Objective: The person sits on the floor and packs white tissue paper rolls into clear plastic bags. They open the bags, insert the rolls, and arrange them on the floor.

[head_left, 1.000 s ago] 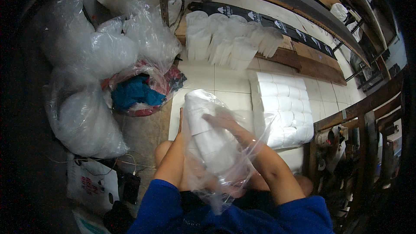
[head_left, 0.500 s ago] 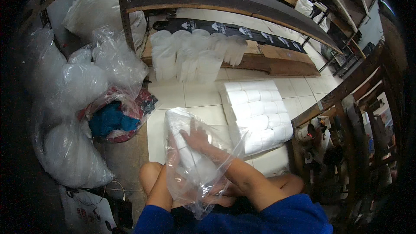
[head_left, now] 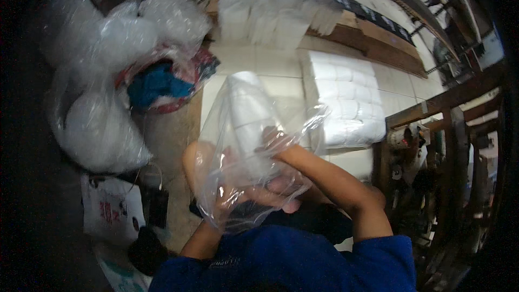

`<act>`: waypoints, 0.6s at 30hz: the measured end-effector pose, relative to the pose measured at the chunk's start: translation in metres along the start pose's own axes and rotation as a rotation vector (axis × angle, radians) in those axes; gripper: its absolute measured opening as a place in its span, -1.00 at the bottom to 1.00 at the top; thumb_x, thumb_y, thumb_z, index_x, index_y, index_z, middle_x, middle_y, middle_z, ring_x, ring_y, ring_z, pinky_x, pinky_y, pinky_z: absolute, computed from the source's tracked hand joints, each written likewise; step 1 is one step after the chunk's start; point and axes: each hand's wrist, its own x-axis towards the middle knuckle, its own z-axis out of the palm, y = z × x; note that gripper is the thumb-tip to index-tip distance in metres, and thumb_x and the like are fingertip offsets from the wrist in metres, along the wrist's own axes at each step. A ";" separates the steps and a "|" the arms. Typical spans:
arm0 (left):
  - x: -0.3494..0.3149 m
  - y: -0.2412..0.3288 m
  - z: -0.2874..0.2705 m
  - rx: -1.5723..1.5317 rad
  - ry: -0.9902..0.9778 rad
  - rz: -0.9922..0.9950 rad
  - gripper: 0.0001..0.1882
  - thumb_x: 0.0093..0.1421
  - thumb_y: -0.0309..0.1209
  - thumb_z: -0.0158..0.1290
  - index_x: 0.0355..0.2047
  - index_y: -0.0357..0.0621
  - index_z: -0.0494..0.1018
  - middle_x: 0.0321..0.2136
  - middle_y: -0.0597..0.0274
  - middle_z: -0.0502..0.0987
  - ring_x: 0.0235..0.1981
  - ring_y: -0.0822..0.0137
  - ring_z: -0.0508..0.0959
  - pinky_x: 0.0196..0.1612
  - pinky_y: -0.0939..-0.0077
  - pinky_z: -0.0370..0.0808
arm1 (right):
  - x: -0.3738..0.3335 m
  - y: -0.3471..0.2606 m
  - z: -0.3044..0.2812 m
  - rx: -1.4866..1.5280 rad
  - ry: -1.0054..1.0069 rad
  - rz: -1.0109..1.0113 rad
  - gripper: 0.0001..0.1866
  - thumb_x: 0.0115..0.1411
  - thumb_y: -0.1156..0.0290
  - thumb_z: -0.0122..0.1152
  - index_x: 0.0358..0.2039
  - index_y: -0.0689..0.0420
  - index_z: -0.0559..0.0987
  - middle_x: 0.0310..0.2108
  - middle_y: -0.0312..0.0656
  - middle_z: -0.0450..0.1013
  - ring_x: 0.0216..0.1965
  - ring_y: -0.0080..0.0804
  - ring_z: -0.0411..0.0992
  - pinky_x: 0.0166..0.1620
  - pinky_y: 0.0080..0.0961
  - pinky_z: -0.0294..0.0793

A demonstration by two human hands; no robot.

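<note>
A clear plastic bag [head_left: 215, 124] surrounds a long white bundle [head_left: 250, 112], which leans across my lap with its far end up. It looks like a roll or a stack of thin white pieces; the kind cannot be made out. My right hand [head_left: 277, 141] grips the bundle's right side, its fingers curled and blurred by motion. Along the bundle's left side is my left hand [head_left: 223, 159], seen through the wrinkled plastic, its fingers smeared and partly hidden. The bag's loose film spreads over my left forearm and to the right above my right hand.
A wrapped block of white bundles [head_left: 348, 100] lies on the tiles ahead right. Stacks of translucent cups [head_left: 265, 13] stand at the back. Big filled plastic bags [head_left: 102, 130] and a bag of blue cloth [head_left: 162, 86] are at left. A wooden rack [head_left: 454, 113] borders the right.
My view has tipped down, so everything sits higher in the picture. My right hand's fingers, spread flat on the bundle before, are now curled at its right side. The bag's film has spread wider.
</note>
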 end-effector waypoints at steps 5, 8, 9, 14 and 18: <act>-0.029 0.009 0.018 0.179 0.110 0.184 -0.63 0.27 -0.29 -0.09 -0.04 -0.31 0.28 -0.20 0.15 0.37 -0.18 0.32 0.39 -0.08 0.41 0.39 | 0.002 -0.017 -0.023 0.059 -0.310 0.221 -0.39 0.14 -0.03 0.04 -0.11 0.33 0.53 -0.04 0.20 0.41 0.02 0.02 0.41 0.05 -0.23 0.38; -0.036 0.009 0.025 0.243 0.195 0.268 -0.64 0.27 -0.30 -0.09 -0.03 -0.32 0.28 -0.20 0.15 0.37 -0.17 0.32 0.39 -0.08 0.41 0.39 | 0.011 -0.009 -0.008 0.078 -0.234 0.222 -0.41 0.14 -0.03 0.06 -0.14 0.32 0.52 -0.12 0.18 0.43 -0.05 0.01 0.43 0.00 -0.23 0.40; -0.036 0.012 0.024 0.245 0.206 0.275 -0.64 0.27 -0.30 -0.09 -0.03 -0.32 0.28 -0.20 0.15 0.37 -0.17 0.32 0.39 -0.08 0.41 0.39 | 0.013 -0.006 -0.002 0.082 -0.193 0.236 -0.42 0.14 -0.03 0.06 -0.16 0.32 0.52 -0.15 0.18 0.43 -0.07 0.01 0.44 -0.02 -0.23 0.41; -0.035 0.022 0.016 0.230 0.201 0.318 -0.65 0.28 -0.32 -0.09 -0.03 -0.33 0.27 -0.19 0.14 0.37 -0.17 0.32 0.39 -0.07 0.41 0.39 | 0.014 0.016 0.017 0.164 -0.011 0.343 -0.45 0.13 -0.03 0.09 -0.22 0.31 0.51 -0.28 0.15 0.46 -0.17 -0.01 0.47 -0.10 -0.24 0.45; -0.048 0.007 0.007 -0.125 0.198 0.235 -0.69 0.26 -0.45 -0.04 -0.03 -0.33 0.25 -0.19 0.13 0.36 -0.14 0.33 0.40 -0.08 0.52 0.40 | 0.022 0.052 0.051 -0.060 0.037 0.061 -0.51 0.17 0.05 0.03 -0.33 0.34 0.47 -0.34 0.12 0.44 -0.25 -0.02 0.48 -0.16 -0.23 0.45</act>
